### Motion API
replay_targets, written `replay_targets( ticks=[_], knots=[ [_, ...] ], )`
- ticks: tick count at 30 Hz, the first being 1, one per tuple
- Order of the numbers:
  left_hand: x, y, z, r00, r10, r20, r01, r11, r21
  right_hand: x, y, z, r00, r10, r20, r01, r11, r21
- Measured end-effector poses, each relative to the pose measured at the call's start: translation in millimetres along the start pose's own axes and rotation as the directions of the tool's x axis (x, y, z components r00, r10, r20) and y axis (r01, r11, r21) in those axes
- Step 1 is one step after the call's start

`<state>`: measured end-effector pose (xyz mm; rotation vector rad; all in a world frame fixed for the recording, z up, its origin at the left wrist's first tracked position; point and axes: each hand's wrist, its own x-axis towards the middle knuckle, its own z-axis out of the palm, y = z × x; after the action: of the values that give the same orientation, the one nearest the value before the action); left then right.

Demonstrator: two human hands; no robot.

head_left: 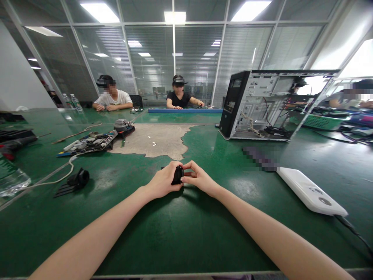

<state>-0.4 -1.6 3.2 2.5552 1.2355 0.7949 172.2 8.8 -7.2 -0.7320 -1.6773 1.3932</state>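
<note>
Between my hands is a small black boxy part (177, 177), a little above the green tabletop. My left hand (164, 179) is closed around it from the left, with the thumb below and the fingers over the top. From the right, my right hand (198, 177) pinches the part's edge between thumb and fingertips. My fingers hide much of the part, so its exact kind does not show. A black piece with a round end and flat slats (77, 179) lies on the table to the left.
An open computer case (262, 105) stands at the back right. Nearer are a white power bank (311, 190) with a cable and a blurred dark object (259, 157). A circuit board (90, 143) and a plastic bottle (11, 177) lie left. Two people sit across the table.
</note>
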Motion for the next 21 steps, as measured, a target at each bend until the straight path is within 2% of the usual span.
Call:
replay_targets(
  ticks=[3,10,15,21],
  knots=[
    [-0.1,-0.1,0.1,1.000,-0.002,0.003,0.002,1.000,0.004,-1.0,-0.7,0.4,0.999,-0.030,0.021,0.030,0.999,0.015],
    [-0.2,0.9,-0.8,1.000,0.017,0.002,-0.017,1.000,0.013,1.2,1.1,3.2,0.999,-0.037,-0.034,0.037,0.999,-0.008],
    [0.5,0.3,0.0,1.000,0.017,0.002,-0.017,1.000,0.007,0.9,2.7,4.1,0.997,0.002,-0.072,-0.007,0.998,-0.056],
    [0.0,0.2,0.2,1.000,0.009,-0.001,-0.009,1.000,0.013,-0.3,1.8,1.7,1.000,-0.027,0.007,0.028,0.999,-0.016]
  ],
)
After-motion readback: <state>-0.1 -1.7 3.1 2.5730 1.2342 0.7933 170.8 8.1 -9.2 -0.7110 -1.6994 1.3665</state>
